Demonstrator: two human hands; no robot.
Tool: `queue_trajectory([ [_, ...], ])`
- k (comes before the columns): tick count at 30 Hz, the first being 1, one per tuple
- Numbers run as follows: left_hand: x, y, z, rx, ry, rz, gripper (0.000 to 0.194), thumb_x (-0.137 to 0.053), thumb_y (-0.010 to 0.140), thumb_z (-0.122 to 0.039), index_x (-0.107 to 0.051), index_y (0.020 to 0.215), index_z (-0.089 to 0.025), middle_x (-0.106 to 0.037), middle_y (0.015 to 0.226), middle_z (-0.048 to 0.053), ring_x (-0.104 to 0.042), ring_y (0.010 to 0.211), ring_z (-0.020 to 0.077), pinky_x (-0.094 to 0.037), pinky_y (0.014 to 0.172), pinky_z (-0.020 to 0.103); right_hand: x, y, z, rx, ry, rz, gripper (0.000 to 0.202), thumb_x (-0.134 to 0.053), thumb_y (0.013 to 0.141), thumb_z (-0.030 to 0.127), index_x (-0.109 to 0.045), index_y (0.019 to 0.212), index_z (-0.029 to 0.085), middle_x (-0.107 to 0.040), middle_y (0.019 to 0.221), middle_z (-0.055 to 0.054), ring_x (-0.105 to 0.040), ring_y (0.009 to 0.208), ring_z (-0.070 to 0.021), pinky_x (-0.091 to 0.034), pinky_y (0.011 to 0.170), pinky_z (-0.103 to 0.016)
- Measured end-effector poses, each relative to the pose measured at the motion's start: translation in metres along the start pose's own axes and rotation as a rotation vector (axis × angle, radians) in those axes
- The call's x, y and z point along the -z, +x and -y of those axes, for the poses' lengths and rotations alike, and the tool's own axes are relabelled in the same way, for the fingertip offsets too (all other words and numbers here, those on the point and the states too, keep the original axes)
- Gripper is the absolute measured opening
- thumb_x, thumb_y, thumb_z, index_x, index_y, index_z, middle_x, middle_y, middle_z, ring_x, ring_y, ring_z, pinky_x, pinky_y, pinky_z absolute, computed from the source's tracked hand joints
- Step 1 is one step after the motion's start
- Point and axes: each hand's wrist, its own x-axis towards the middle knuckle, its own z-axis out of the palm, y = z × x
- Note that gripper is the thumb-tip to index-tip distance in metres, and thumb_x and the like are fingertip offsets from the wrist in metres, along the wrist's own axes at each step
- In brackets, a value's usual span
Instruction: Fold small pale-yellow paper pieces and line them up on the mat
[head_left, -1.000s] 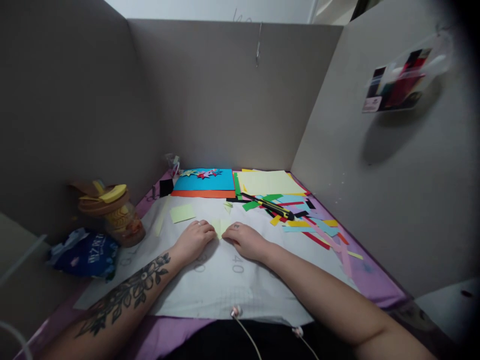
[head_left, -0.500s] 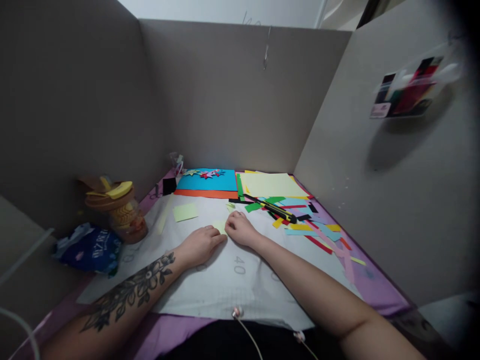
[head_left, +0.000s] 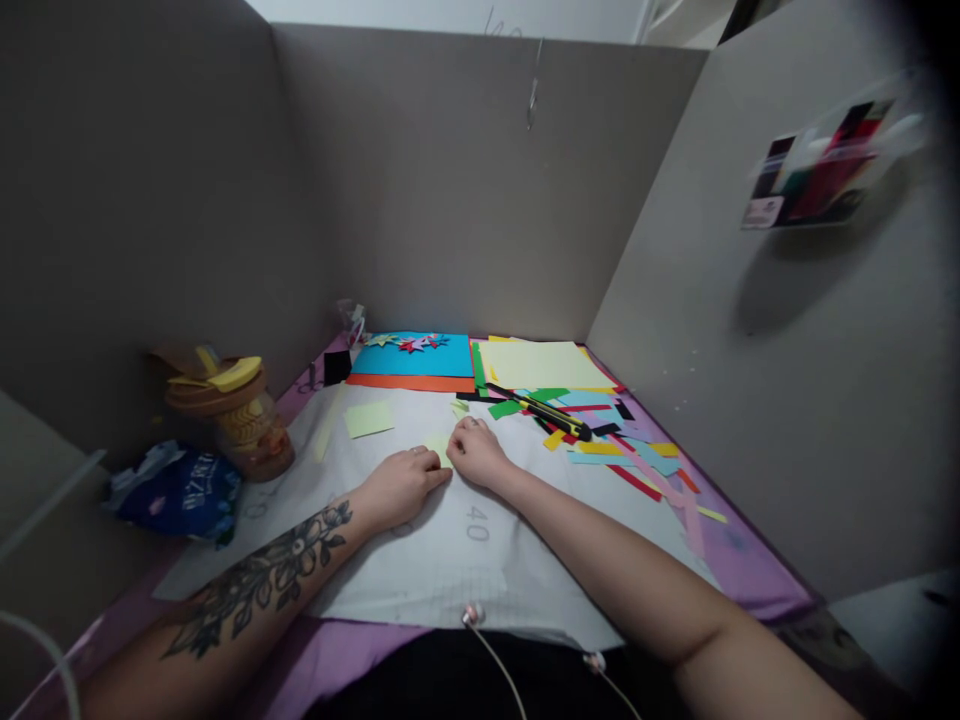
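Observation:
A small pale green sheet of paper (head_left: 438, 447) lies on the white printed mat between my two hands. My left hand (head_left: 403, 488) rests low over its near left side, closed, with thumb and fingertips pressed on the paper. At the right edge of the sheet, my right hand (head_left: 478, 452) is closed with curled fingers gripping the paper. The hands almost touch, and they hide much of the sheet. To the left lies a second pale green square (head_left: 369, 419). Small folded green scraps (head_left: 459, 407) sit just beyond my right hand.
A yellow-and-black utility knife (head_left: 551, 413) lies over coloured paper strips (head_left: 637, 455) on the right. Paper stars (head_left: 412, 345) rest on blue card (head_left: 409, 362), beside a cream sheet stack (head_left: 547, 365). At left are a lidded cup (head_left: 259, 440) and blue packet (head_left: 180, 493). Grey partitions (head_left: 465, 190) enclose the table.
The view has tilted down slightly, so the scene sits a little differently in frame. Both hands stay at the pale green paper, with barely any shift in the fingers.

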Motion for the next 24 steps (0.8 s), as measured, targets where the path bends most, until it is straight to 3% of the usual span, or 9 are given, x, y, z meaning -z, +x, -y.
queue_trajectory([
  [6, 0.000, 0.002, -0.003, 0.004, 0.013, -0.022, 0.026, -0.041, 0.088, -0.016, -0.062, 0.103, -0.020, -0.058, 0.092, 0.007, -0.052, 0.087, 0.0187, -0.042, 0.075, 0.030, 0.006, -0.008, 0.002, -0.001, 0.007, -0.021, 0.008, -0.055, 0.079, 0.024, -0.058, 0.084, 0.019, -0.051, 0.095, -0.007, -0.043, 0.094, -0.0213, -0.036, 0.080, -0.033],
  [9, -0.001, 0.002, -0.004, 0.008, 0.019, -0.038, 0.027, -0.039, 0.090, -0.019, -0.062, 0.104, -0.020, -0.058, 0.091, 0.007, -0.051, 0.085, 0.0184, -0.041, 0.074, 0.030, 0.011, -0.015, -0.003, -0.015, 0.030, -0.037, 0.028, -0.064, 0.072, 0.034, -0.054, 0.094, 0.021, -0.049, 0.101, -0.006, -0.042, 0.098, -0.0217, -0.035, 0.084, -0.035],
  [13, 0.001, 0.001, -0.006, 0.018, 0.034, -0.034, 0.029, -0.036, 0.092, -0.022, -0.064, 0.097, -0.018, -0.056, 0.084, 0.007, -0.050, 0.080, 0.0185, -0.040, 0.070, 0.031, 0.016, -0.015, -0.011, -0.144, -0.049, -0.038, 0.037, -0.066, 0.069, 0.043, -0.052, 0.094, 0.021, -0.049, 0.101, -0.008, -0.042, 0.097, -0.0248, -0.035, 0.082, -0.039],
  [17, 0.004, 0.002, -0.008, 0.017, 0.038, -0.038, 0.029, -0.036, 0.092, -0.021, -0.065, 0.096, -0.017, -0.055, 0.082, 0.008, -0.050, 0.080, 0.0186, -0.040, 0.070, 0.031, 0.023, -0.013, -0.016, -0.203, -0.076, -0.155, 0.027, -0.062, 0.074, 0.031, -0.053, 0.097, 0.019, -0.051, 0.102, -0.010, -0.042, 0.102, -0.0273, -0.035, 0.084, -0.042],
  [20, 0.003, 0.002, -0.008, 0.010, 0.043, -0.037, 0.027, -0.039, 0.091, -0.021, -0.065, 0.096, -0.018, -0.055, 0.083, 0.008, -0.050, 0.082, 0.0186, -0.040, 0.070, 0.031, 0.028, -0.020, -0.017, 0.096, 0.026, -0.147, 0.023, -0.051, 0.078, 0.009, -0.058, 0.097, 0.019, -0.056, 0.104, -0.008, -0.046, 0.104, -0.0222, -0.037, 0.088, -0.037],
  [22, 0.002, 0.002, -0.006, 0.009, 0.046, -0.040, 0.027, -0.039, 0.091, -0.021, -0.065, 0.097, -0.018, -0.056, 0.084, 0.008, -0.050, 0.082, 0.0184, -0.039, 0.071, 0.031, 0.030, -0.028, -0.015, 0.381, 0.081, -0.011, 0.028, -0.048, 0.079, 0.005, -0.062, 0.097, 0.020, -0.061, 0.103, -0.006, -0.050, 0.100, -0.0188, -0.038, 0.089, -0.033],
  [24, 0.002, 0.002, -0.004, 0.003, 0.047, -0.037, 0.026, -0.039, 0.091, -0.022, -0.064, 0.100, -0.019, -0.057, 0.086, 0.007, -0.051, 0.083, 0.0185, -0.039, 0.071, 0.031, 0.032, -0.034, -0.013, 0.520, 0.071, 0.095, 0.030, -0.046, 0.081, 0.005, -0.064, 0.099, 0.020, -0.064, 0.102, -0.006, -0.053, 0.097, -0.0176, -0.040, 0.088, -0.031],
])
